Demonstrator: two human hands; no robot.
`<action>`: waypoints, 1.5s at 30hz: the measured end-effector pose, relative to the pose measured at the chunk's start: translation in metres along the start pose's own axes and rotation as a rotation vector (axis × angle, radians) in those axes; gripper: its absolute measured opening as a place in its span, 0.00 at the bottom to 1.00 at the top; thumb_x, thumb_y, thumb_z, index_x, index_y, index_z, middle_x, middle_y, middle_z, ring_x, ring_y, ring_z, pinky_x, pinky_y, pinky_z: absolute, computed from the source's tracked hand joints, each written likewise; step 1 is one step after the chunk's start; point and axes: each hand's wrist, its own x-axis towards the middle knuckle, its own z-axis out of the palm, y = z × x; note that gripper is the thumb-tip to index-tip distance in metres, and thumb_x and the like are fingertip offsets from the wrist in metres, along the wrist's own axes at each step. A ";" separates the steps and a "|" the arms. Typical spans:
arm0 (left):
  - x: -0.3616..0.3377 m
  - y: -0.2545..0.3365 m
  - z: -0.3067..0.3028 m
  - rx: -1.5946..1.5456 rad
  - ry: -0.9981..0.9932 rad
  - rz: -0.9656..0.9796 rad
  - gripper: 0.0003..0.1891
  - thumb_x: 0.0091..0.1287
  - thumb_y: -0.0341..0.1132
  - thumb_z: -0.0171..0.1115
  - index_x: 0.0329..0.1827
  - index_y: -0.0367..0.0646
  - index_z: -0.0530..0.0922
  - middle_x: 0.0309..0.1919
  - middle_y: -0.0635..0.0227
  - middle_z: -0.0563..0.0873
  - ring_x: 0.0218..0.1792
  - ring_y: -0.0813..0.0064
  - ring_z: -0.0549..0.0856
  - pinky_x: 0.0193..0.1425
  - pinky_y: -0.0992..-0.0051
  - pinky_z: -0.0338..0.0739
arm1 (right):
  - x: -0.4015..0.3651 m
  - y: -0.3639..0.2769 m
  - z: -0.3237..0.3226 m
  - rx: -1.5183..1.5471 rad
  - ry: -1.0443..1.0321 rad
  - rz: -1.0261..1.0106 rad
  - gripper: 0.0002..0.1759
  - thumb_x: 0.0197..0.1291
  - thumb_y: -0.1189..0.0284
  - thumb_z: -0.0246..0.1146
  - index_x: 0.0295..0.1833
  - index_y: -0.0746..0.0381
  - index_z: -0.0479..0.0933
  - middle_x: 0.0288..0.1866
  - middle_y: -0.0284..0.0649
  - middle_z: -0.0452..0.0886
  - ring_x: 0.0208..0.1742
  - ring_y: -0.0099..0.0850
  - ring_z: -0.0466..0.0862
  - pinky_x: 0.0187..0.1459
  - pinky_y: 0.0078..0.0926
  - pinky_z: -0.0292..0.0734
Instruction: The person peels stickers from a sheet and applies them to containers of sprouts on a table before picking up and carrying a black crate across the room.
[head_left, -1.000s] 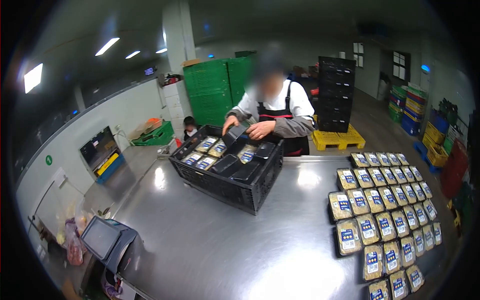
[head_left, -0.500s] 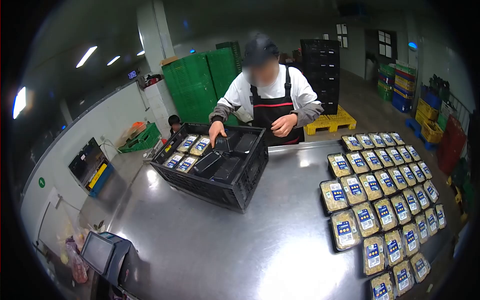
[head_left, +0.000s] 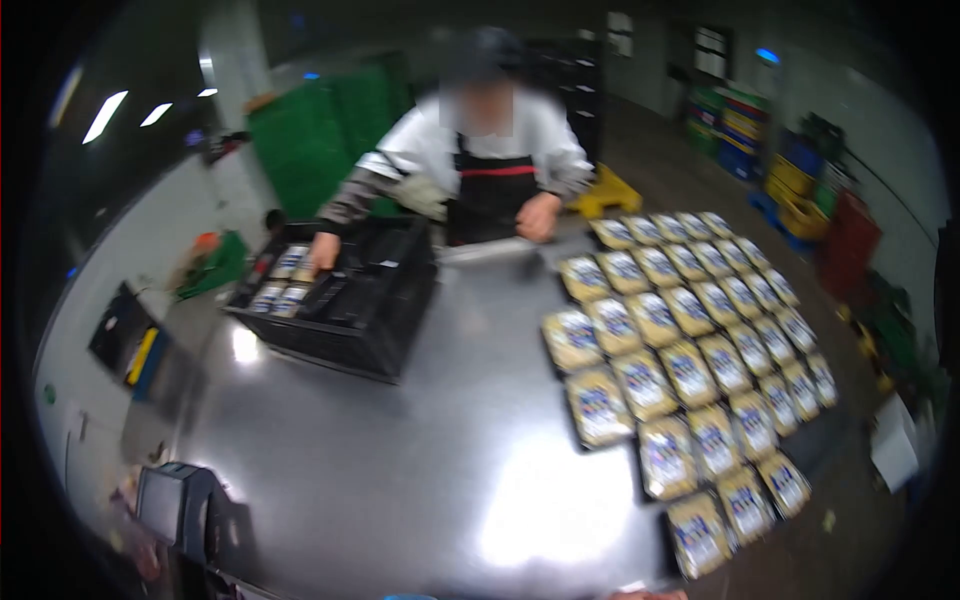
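Observation:
Only a blurred sliver of my right hand [head_left: 650, 595] shows at the bottom edge, by the near side of the steel table [head_left: 400, 470]; its fingers are hidden. My left hand is out of view. Nearest to my right hand are rows of clear-lidded food trays [head_left: 700, 535] with blue and white labels, covering the table's right side. Across the table, a co-worker's hand [head_left: 323, 252] reaches into a black crate [head_left: 375, 345], touching labelled trays [head_left: 290, 298] in its left part. The co-worker's other hand [head_left: 538, 217] hangs at the table's far edge.
A dark device with a screen [head_left: 170, 505] stands at the table's lower left. Behind the co-worker are green crates [head_left: 310, 140], black stacked crates [head_left: 565, 90] and a yellow pallet [head_left: 605, 192]. Coloured crates [head_left: 740, 130] line the right wall.
The view has swung right and down, blurring the picture. The co-worker's hand has moved from the dark trays to the labelled trays in the crate. A sliver of my right hand has appeared.

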 end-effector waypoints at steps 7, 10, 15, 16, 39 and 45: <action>0.064 -0.021 0.094 0.305 -0.256 0.067 0.16 0.60 0.39 0.57 0.47 0.39 0.72 0.41 0.56 0.79 0.41 0.63 0.79 0.46 0.70 0.73 | -0.043 0.073 -0.074 0.117 0.233 0.012 0.08 0.53 0.79 0.60 0.40 0.66 0.76 0.32 0.42 0.74 0.28 0.30 0.73 0.32 0.23 0.69; 0.094 -0.015 0.152 0.318 -0.297 0.068 0.18 0.59 0.37 0.57 0.51 0.41 0.69 0.44 0.54 0.79 0.45 0.53 0.79 0.47 0.65 0.74 | -0.067 0.127 -0.119 0.144 0.260 0.012 0.07 0.54 0.78 0.60 0.40 0.66 0.76 0.32 0.42 0.74 0.29 0.30 0.73 0.32 0.23 0.69; 0.160 -0.019 0.271 0.266 -0.312 -0.002 0.20 0.59 0.33 0.55 0.56 0.45 0.68 0.44 0.56 0.80 0.47 0.54 0.80 0.48 0.66 0.74 | -0.099 0.219 -0.216 0.094 0.320 0.009 0.07 0.53 0.77 0.61 0.39 0.65 0.77 0.32 0.41 0.75 0.28 0.29 0.73 0.32 0.22 0.68; 0.173 -0.023 0.293 0.252 -0.311 -0.016 0.21 0.59 0.32 0.54 0.57 0.45 0.68 0.45 0.55 0.80 0.47 0.55 0.79 0.49 0.67 0.74 | -0.105 0.233 -0.234 0.129 0.393 -0.019 0.06 0.53 0.77 0.61 0.39 0.63 0.77 0.31 0.39 0.74 0.27 0.27 0.71 0.30 0.20 0.67; 0.575 -0.025 0.527 0.207 -0.140 0.517 0.06 0.62 0.32 0.57 0.39 0.43 0.78 0.34 0.65 0.74 0.40 0.67 0.75 0.44 0.73 0.69 | -0.007 0.513 -0.558 1.417 0.413 0.540 0.30 0.63 0.47 0.42 0.55 0.61 0.69 0.49 0.44 0.76 0.49 0.33 0.76 0.51 0.30 0.70; 0.645 -0.032 0.557 0.239 -0.281 0.497 0.06 0.62 0.36 0.55 0.36 0.44 0.76 0.36 0.66 0.72 0.45 0.65 0.71 0.52 0.68 0.62 | 0.070 0.550 -0.634 1.441 0.552 0.691 0.25 0.62 0.55 0.49 0.54 0.65 0.69 0.50 0.44 0.76 0.48 0.34 0.76 0.48 0.30 0.72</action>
